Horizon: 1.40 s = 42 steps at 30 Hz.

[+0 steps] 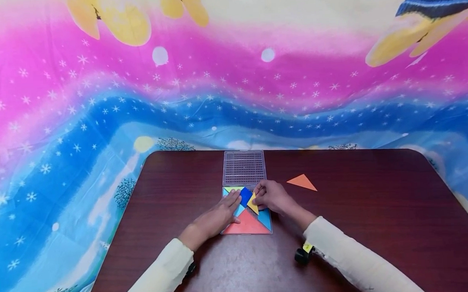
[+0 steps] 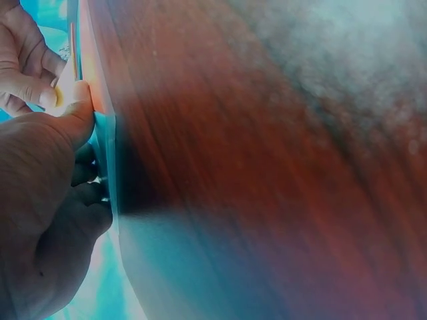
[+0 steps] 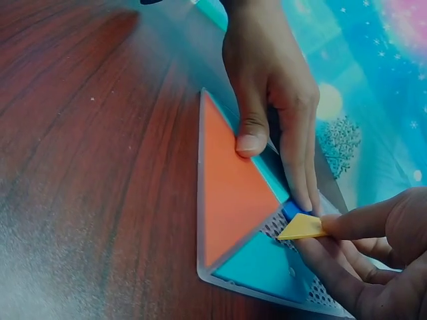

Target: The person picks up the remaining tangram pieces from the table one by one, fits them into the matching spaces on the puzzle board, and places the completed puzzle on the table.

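Observation:
A square plastic tangram case (image 1: pixel 242 234) lies on the table with coloured flat pieces in it. My right hand (image 1: pixel 275 197) pinches a yellow triangle (image 1: pixel 252 203) between thumb and fingers, tilted over the case's perforated floor (image 3: pixel 273 225). Beside it is a blue piece (image 1: pixel 245 196). My left hand (image 1: pixel 217 216) lies over the left side of the case, fingers extended, fingertips by the blue piece and thumb at the edge of a large red-orange triangle (image 3: pixel 230 187). A turquoise piece (image 3: pixel 263 267) fills the right corner; the left hand partly hides other pieces.
The case's clear gridded lid (image 1: pixel 244 168) lies folded back at the far side. An orange triangle (image 1: pixel 302 182) lies loose on the dark wooden table (image 1: pixel 360 201), right of the case. A patterned cloth (image 1: pixel 231 97) hangs behind the table.

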{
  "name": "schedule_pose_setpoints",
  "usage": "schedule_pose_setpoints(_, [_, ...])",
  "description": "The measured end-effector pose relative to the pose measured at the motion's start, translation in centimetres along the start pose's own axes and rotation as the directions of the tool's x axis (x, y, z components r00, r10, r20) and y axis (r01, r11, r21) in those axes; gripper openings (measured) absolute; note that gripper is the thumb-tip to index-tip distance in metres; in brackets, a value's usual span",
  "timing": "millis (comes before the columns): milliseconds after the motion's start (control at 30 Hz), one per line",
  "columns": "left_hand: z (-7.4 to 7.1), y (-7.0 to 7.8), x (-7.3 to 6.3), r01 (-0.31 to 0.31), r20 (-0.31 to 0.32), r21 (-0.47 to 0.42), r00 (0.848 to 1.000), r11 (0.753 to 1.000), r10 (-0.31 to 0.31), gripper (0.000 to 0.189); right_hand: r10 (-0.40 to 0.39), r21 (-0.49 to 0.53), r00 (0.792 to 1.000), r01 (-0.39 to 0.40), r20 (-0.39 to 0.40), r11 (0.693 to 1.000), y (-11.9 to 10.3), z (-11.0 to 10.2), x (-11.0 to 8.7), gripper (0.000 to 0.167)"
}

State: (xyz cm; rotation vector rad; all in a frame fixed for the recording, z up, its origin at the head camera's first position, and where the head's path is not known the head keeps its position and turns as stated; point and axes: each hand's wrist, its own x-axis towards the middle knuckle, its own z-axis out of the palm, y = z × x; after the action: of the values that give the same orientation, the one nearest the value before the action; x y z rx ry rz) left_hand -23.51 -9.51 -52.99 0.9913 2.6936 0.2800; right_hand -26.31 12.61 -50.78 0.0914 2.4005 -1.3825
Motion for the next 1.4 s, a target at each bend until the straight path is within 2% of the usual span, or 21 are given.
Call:
schedule_pose_setpoints(267, [0.1, 0.0, 0.0, -0.005, -0.006, -0.011, 1.0, 1.0, 0.005, 0.072, -0.002, -0.046, 1.0, 0.002, -0.004, 0.999, 0.0, 0.7, -0.1, 0.02])
schedule_pose_setpoints(900, [0.2, 0.0, -0.1, -0.001, -0.01, -0.004, 1.0, 1.0, 0.001, 0.071, -0.113, -0.158, 0.993, 0.106, -0.04, 0.982, 0.2, 1.4, -0.9, 0.016])
schedule_pose_setpoints(1167, [0.1, 0.1, -0.2, 0.004, -0.011, -0.001, 1.0, 1.0, -0.004, 0.071, -0.159, -0.261, 0.986, 0.141, -0.048, 0.955, -0.3, 1.3, -0.9, 0.016])
schedule_pose_setpoints(1400, [0.1, 0.1, -0.1, 0.004, -0.012, 0.001, 1.0, 1.0, -0.004, 0.071, -0.221, -0.395, 0.972, 0.172, -0.081, 0.902, -0.5, 1.1, -0.7, 0.019])
